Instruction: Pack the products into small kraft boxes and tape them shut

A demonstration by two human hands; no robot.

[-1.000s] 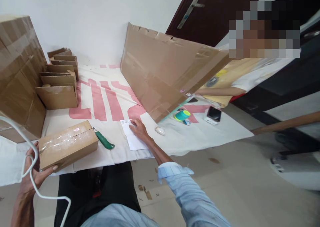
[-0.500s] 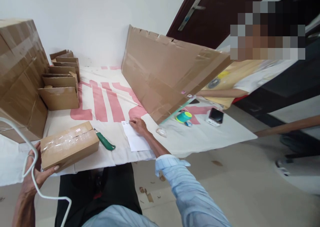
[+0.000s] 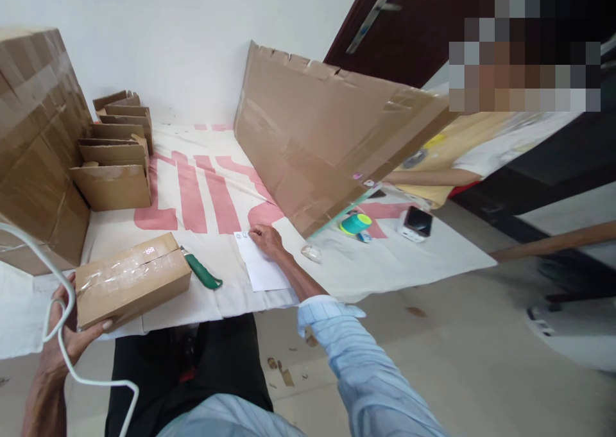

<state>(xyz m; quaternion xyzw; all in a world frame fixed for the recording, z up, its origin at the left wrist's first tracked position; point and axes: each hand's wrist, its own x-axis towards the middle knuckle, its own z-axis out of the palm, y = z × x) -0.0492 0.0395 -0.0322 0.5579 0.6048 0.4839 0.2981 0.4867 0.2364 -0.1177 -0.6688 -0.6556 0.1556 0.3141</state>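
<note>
My left hand [image 3: 67, 331] grips the near end of a small taped cardboard box [image 3: 129, 278] that rests on the white and red cloth [image 3: 202, 193]. A white cable [image 3: 58, 321] loops across that hand. My right hand [image 3: 267, 240] lies on a white sheet of paper [image 3: 260, 267], fingertips pressed at its top corner, where a small printed mark sits. A green-handled knife [image 3: 202, 272] lies between the box and the paper.
A big cardboard carton [image 3: 33, 135] stands at left, with a row of small open boxes [image 3: 118, 154] beside it. A large flat cardboard sheet [image 3: 332, 135] leans at centre right. Another person sits behind it. A tape roll [image 3: 355, 222], a phone [image 3: 416, 222] and a dark door [image 3: 409, 20] are at right.
Almost nothing has moved. My right hand's fingers have curled slightly at the paper's top corner, and the view has shifted a little.
</note>
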